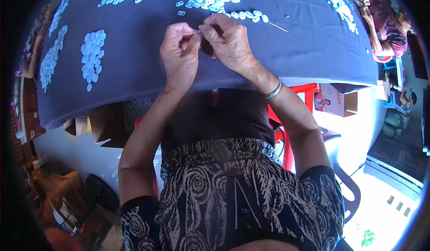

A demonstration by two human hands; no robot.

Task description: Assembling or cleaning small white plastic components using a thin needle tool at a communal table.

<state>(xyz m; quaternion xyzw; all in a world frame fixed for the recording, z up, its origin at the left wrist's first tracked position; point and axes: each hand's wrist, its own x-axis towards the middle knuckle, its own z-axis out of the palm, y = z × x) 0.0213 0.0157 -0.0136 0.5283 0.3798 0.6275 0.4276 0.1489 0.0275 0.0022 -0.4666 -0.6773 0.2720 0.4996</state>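
Note:
My left hand [181,49] and my right hand [232,43] meet fingertip to fingertip just above the dark blue cloth. Both are closed in a pinch, and what lies between the fingertips is too small to make out. Just beyond my knuckles is a loose cluster of small, pale, oval pieces with holes [208,1]. A row of the same ovals [242,15] runs rightward from behind my right hand. From the end of that row a thin, straight stick or needle [278,27] points to the right.
A heap of pale ovals [92,56] lies to the left, with others at the table's left edge, far side and far right. The cloth-covered table [313,54] ends close to my waist. A red chair [307,90] stands below its edge. People [389,36] sit at the right.

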